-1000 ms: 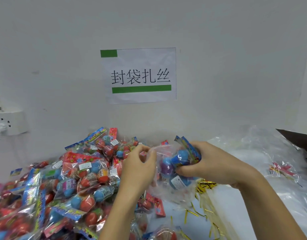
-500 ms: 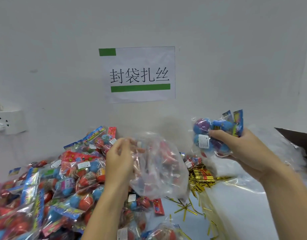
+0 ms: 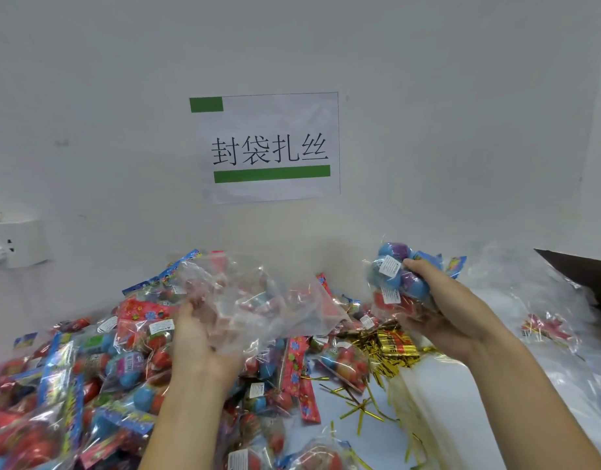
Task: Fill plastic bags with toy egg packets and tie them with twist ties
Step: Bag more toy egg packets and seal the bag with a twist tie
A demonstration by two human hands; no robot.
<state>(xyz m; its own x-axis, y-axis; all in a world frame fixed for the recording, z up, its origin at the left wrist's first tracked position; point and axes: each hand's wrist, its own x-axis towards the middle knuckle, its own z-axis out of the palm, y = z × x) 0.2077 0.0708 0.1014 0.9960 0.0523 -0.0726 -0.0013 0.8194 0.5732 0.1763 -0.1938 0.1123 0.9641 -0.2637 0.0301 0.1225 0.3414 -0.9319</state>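
Item: clear plastic bag (image 3: 258, 307), slack, held up over the heap of toy egg packets (image 3: 89, 351) at the bench's left; the left hand (image 3: 204, 340) cups it from beneath, though its finger positions are blurred behind the film. Item: a bunch of egg packets (image 3: 394, 283), gripped by the right hand (image 3: 441, 310), fingers curled round it, just right of the bag and apart from it. Gold twist ties (image 3: 387, 351) lie below, between the hands.
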